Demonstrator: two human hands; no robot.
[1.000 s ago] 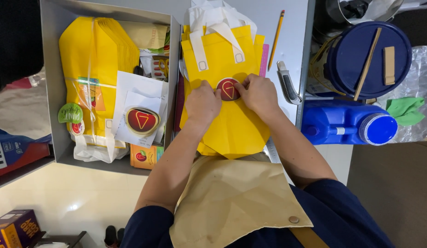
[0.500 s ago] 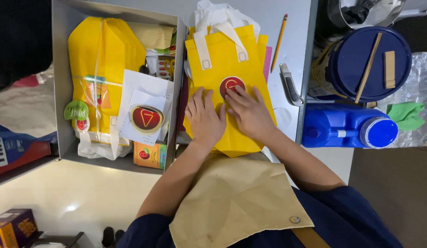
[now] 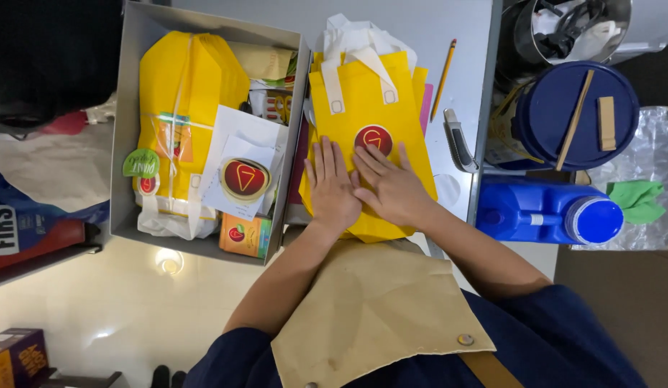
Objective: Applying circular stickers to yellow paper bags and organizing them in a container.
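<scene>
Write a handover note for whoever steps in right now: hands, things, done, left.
Left hand: flat, palm down on the yellow bag.
Right hand: flat on the same bag, fingers beside the round red sticker.
Bag lies on the grey table, white handles pointing away.
Grey box to the left holds more yellow bags and a sticker sheet.
Done: sticker is on the bag.
Left: the bag likely goes with the others.

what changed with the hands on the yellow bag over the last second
Both hands slid down off the round red sticker. The left hand and right hand now lie flat, side by side, on the lower half of the yellow bag, nothing gripped. The bag, the grey box and the pencil stayed put.
</scene>
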